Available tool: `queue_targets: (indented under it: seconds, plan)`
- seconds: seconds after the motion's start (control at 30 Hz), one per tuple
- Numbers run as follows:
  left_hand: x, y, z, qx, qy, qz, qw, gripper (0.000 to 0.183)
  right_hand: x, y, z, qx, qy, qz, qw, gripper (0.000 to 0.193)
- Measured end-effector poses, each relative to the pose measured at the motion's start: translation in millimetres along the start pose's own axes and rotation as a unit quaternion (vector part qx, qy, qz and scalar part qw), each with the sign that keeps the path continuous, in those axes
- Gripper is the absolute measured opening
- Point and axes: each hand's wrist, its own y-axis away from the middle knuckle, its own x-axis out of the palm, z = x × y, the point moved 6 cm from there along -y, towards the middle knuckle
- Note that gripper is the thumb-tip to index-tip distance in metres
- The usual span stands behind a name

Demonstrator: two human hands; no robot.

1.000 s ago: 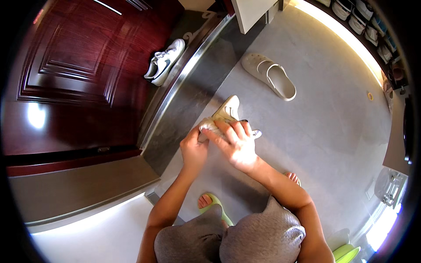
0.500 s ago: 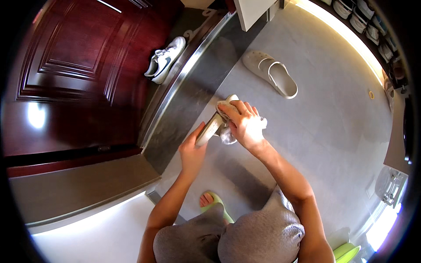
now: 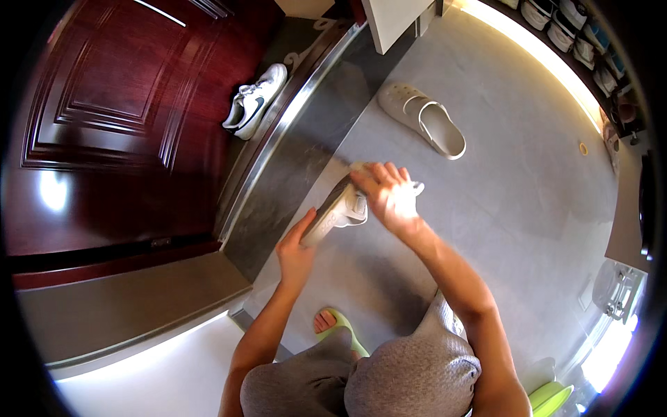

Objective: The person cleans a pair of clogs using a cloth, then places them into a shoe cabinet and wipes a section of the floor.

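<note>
Beige clog (image 3: pixel 338 211) hangs above the grey floor (image 3: pixel 514 187), its near end gripped by the left hand's fingers (image 3: pixel 304 224); the right hand (image 3: pixel 390 198) curls its fingers round a mostly hidden white cloth (image 3: pixel 418 187) at the far end.

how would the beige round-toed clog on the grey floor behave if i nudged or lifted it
The beige, round-toed, rubbery-looking clog is probably light for its size: its toe has holes and the heel end is open. Its thin strap may flex when gripped. Resting sole-down, it would likely slide rather than roll.
</note>
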Motion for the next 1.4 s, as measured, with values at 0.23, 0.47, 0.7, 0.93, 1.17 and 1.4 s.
queue_targets:
  seconds: [0.23,0.47,0.7,0.93,1.17,1.4]
  plan:
    - [-9.3,1.5,6.8,-0.017,0.0,-0.017,1.0,0.053,3.6,-0.1,11.3,-0.072,0.005,-0.018,0.997,0.044]
    - [-13.1,1.8,18.7,-0.073,0.009,-0.046,0.996,0.046,15.7,8.0,33.0,-0.07,-0.037,-0.025,0.997,0.052]
    - [-6.8,15.8,49.1,-0.151,0.06,-0.074,0.984,0.035,69.8,-8.0,-60.2,0.054,0.029,0.07,0.996,0.053]
    - [-6.5,23.4,90.0,-0.328,0.413,-0.128,0.84,0.038,56.5,36.0,-92.3,0.387,-0.512,0.01,0.767,0.063]
    - [46.5,69.9,152.2,-0.476,0.356,0.096,0.798,0.053,-2.1,84.8,-108.3,0.471,-0.715,-0.081,0.51,0.062]
    - [24.8,20.1,120.2,-0.18,-0.135,0.092,0.97,0.1,-82.4,66.0,-105.1,0.364,-0.282,-0.076,0.885,0.067]
